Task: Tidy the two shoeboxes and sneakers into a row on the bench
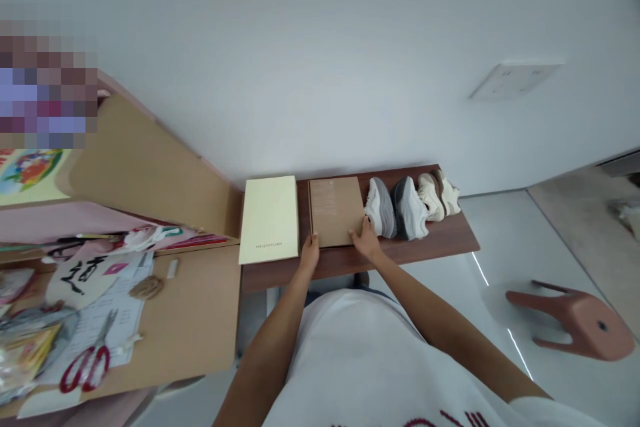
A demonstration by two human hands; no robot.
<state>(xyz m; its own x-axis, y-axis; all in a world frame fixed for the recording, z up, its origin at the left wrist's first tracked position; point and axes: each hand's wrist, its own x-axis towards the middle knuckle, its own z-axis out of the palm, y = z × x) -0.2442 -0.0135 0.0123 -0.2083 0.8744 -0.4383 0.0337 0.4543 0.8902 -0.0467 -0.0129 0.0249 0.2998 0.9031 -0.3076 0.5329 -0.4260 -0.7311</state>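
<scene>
Flat brown cardboard box (336, 212) on reddish-brown wooden shelf (350, 260) | left hand (310, 251), right hand (367, 240): fingers holding its near corners | narrow gap, pale-yellow rectangular box (270, 217) left; grey-white sneakers (381, 208) close right | shelf margin in front

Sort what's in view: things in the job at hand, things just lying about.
In the job, seemingly:
brown cardboard box
left hand, at its near left corner
right hand, at its near right corner
wooden shelf under the box

Apparently lying about:
cream box
sneakers
red-handled scissors
stool
</scene>
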